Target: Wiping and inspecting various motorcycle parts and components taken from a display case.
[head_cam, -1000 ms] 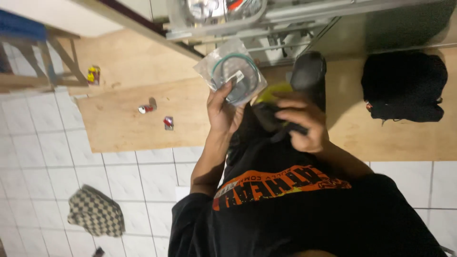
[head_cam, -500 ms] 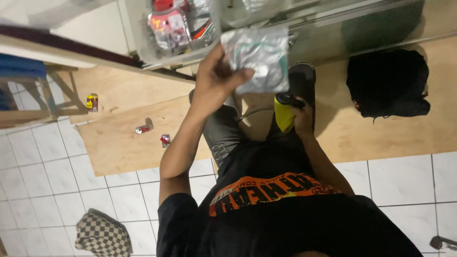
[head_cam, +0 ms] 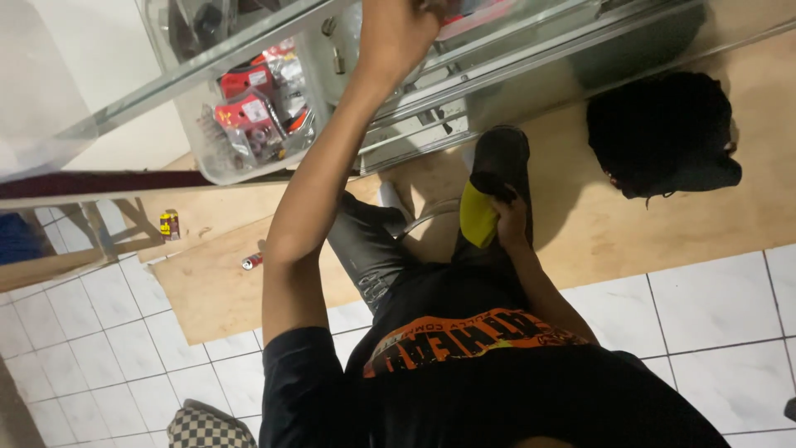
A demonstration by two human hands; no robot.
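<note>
Left hand (head_cam: 396, 33) raised to the top edge of view, at the glass shelf (head_cam: 249, 62); fingers closed around something mostly cut off by the frame, only a pale and red scrap showing, so what it grips cannot be told. Just beside that arm sits a clear plastic tub (head_cam: 249, 124) of small red packets. Right hand (head_cam: 507, 217) low by the thigh, fingers curled around a yellow can (head_cam: 478, 216) with a black top, held upright against dark trousers. A black bag (head_cam: 663, 133) lies on the plywood sheet (head_cam: 207, 282), well apart; two small cans on the floor to the left. Judgement: the reach goes best with the raised arm steady, clear of the tub, and the can kept upright.
</note>
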